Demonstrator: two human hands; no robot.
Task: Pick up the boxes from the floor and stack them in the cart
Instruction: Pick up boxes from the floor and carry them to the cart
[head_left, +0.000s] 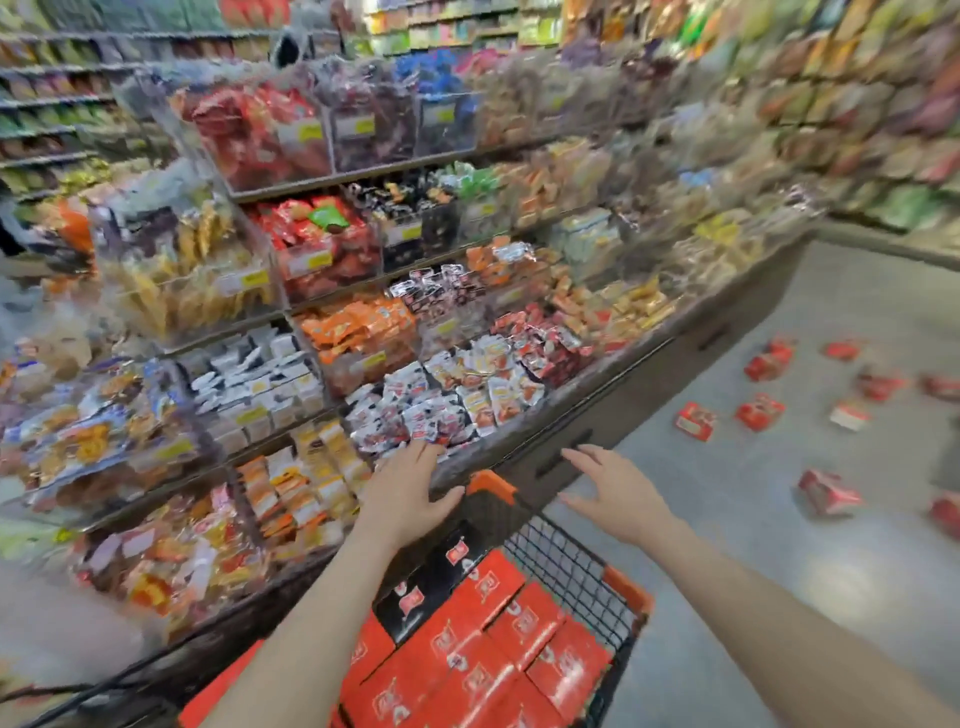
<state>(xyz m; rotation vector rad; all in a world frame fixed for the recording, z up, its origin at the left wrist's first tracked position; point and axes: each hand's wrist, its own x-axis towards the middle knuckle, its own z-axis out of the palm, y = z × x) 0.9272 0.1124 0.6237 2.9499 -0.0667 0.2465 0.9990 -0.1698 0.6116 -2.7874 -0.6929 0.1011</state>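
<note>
A black wire cart (582, 566) with orange corners stands at the bottom centre, and several red boxes (498, 639) lie stacked flat inside it. My left hand (410, 493) and my right hand (613, 493) are both stretched out above the cart's far end, fingers spread, holding nothing. More red boxes lie scattered on the grey floor to the right, the nearest (828, 491) about an arm's length beyond my right hand, others (759, 411) farther off. The whole view is motion-blurred.
A tiered display (363, 332) of packaged snacks runs along the left, its dark base close beside the cart. Shelves of snack bags (857, 119) line the far right. Grey floor (753, 561) lies between the cart and the scattered boxes.
</note>
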